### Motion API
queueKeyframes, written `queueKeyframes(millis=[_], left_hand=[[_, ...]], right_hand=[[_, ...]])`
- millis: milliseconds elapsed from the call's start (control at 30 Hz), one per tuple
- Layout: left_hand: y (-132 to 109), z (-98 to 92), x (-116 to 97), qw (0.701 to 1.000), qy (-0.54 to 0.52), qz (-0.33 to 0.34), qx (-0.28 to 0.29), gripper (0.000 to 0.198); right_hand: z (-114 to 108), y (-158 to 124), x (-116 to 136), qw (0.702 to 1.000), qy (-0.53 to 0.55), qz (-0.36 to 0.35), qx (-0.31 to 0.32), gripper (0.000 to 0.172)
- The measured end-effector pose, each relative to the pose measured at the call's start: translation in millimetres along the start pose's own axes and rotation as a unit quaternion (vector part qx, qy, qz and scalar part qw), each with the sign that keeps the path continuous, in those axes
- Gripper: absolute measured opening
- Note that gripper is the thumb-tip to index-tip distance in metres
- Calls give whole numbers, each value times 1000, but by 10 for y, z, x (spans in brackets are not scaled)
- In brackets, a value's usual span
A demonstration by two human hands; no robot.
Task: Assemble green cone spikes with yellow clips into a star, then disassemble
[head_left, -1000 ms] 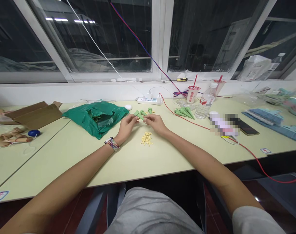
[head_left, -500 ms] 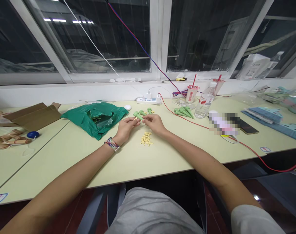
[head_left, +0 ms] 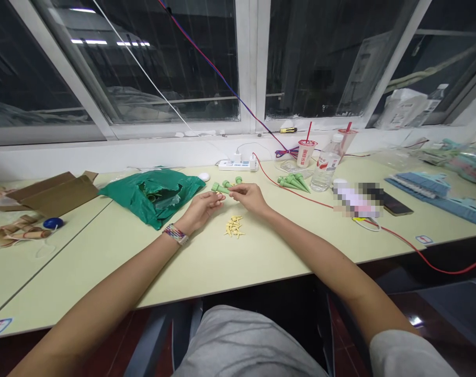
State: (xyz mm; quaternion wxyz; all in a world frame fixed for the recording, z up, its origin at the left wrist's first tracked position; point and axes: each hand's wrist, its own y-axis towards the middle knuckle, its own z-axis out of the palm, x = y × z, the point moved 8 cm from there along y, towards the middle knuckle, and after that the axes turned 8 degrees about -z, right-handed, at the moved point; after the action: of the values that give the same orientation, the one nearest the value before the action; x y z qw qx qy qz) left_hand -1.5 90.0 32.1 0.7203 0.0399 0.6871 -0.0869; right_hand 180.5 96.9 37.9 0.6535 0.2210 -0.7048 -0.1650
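Two bare hands sit close together over a pale green desk (head_left: pixel 104 262): the left hand (head_left: pixel 201 205) and the right hand (head_left: pixel 249 197), fingertips nearly meeting beside small green plastic cones (head_left: pixel 220 187). Any grip is too small to tell. Tiny pale yellow plastic pieces (head_left: pixel 233 226) lie just below, a crumpled green plastic bag (head_left: pixel 154 199) to the left.
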Motion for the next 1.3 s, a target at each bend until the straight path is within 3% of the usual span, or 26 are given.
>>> queueKeyframes(millis=[100, 167, 233, 333, 400, 467, 533, 600, 667, 733, 767, 833, 900, 967, 1033, 1133, 1200, 1300], left_hand=[[-167, -58, -226, 961, 177, 154, -144, 22], [-247, -62, -298, 933, 231, 199, -189, 22], [-203, -96, -246, 955, 190, 159, -164, 24], [-51, -67, -57, 998, 56, 21, -19, 27], [-6, -16, 42, 996, -4, -62, 66, 25], [7, 0, 99, 989, -28, -107, 94, 22], [6, -7, 92, 993, -11, -88, 75, 23], [-28, -50, 3, 998, 61, -4, 4, 27], [-127, -93, -147, 977, 162, 107, -93, 28], [-220, -103, -254, 949, 214, 174, -151, 26], [-219, -105, -257, 954, 198, 169, -148, 24], [-140, -90, -177, 985, 115, 92, -90, 21], [-69, -34, -85, 1000, 20, 0, -15, 19], [-50, 28, -54, 997, -41, -46, 35, 20], [-72, 62, -71, 997, -56, -39, 47, 25], [-171, 78, -168, 998, 27, 49, 6, 36], [-246, 119, -210, 991, 87, 99, -11, 39], [-293, 225, -184, 978, 162, 131, 14, 36]], right_hand=[[54, -34, -107, 998, 31, 53, -23, 18], [100, -56, -141, 994, 71, 73, -30, 19], [132, -72, -149, 991, 106, 85, -19, 23], [137, -86, -137, 987, 121, 98, 29, 28], [105, -77, -86, 992, 83, 77, 61, 23], [63, -59, -15, 997, 14, 34, 75, 16], [43, -51, 20, 997, -41, 10, 65, 12], [54, -64, -11, 997, -54, 26, 39, 9], [88, -92, -61, 998, -34, 57, 8, 7], [118, -123, -80, 997, -1, 78, -22, 6], [123, -134, -67, 996, 11, 79, -34, 7], [100, -139, 30, 997, 13, 47, -54, 9], [51, -134, 202, 997, -15, -29, -64, 13], [15, -138, 361, 991, -54, -104, -61, 17], [-30, -136, 413, 986, -84, -129, -63, 19], [-192, -96, 303, 987, -94, -77, -101, 20], [-353, -58, 229, 985, -102, -51, -126, 20], [-674, -21, 243, 972, -157, -85, -150, 22]])
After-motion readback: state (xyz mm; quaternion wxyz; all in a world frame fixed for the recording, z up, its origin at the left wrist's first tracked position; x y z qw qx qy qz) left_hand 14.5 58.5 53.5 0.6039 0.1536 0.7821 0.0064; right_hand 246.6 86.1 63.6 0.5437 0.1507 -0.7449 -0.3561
